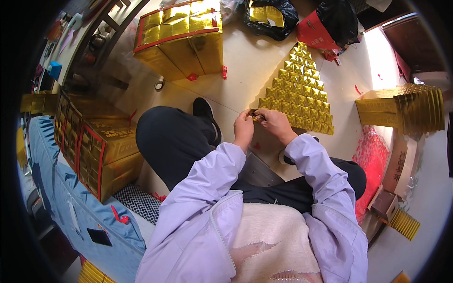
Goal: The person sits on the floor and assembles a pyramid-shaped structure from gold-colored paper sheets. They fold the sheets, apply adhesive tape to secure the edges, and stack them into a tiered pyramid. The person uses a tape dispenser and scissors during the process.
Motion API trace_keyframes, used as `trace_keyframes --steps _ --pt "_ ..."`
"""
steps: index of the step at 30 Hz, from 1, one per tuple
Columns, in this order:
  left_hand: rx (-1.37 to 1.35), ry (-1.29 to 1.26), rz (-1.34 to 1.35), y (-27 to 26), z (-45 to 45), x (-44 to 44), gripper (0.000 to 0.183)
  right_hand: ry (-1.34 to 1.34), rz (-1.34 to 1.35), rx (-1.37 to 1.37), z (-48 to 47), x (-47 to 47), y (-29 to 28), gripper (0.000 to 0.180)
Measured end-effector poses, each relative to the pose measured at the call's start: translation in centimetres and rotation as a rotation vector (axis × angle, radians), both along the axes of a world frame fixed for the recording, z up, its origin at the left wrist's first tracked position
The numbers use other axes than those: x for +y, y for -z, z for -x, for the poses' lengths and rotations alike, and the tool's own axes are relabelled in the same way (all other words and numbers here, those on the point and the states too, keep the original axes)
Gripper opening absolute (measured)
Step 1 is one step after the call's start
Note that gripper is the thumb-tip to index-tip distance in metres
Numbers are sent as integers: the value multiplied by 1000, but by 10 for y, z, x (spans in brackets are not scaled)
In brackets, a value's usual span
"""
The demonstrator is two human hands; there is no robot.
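A triangular array of folded gold foil paper pieces [297, 97] lies on the tiled floor, narrow at its far end and wide near me. At its near left corner, my left hand [244, 128] pinches a small gold foil piece [253, 112] between thumb and fingers. My right hand [275, 123] grips the same piece from the other side, its fingertips close to the left ones. The fingers hide most of the piece, and whether it is joined to the array I cannot tell.
Gold boxes with red edging stand ahead [180, 53] and at left [109, 155]. A tape roll [159, 85] lies on the floor. Black plastic bags [270, 21] are beyond. Gold stacks [417, 109] stand right; a phone [99, 237] rests on blue cloth [70, 198].
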State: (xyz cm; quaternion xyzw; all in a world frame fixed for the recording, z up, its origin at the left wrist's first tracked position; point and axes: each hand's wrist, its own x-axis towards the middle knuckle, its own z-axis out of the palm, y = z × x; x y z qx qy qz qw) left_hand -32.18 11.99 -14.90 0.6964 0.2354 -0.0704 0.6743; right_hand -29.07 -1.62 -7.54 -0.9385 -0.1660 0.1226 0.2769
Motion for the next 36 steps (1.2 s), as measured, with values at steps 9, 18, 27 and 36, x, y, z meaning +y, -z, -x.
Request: trace_keyframes --steps 9,18,27,36 --pt "77 1 -53 -19 0 4 31 403 -109 164 6 -5 -40 20" --pt "-45 -77 172 -5 3 -5 35 64 39 22 4 -5 -23 25" --pt "-19 -60 116 -4 3 -3 32 -268 310 -184 -11 2 -2 16" --pt "-29 -31 73 5 5 -5 33 -153 147 -44 -13 -7 0 21"
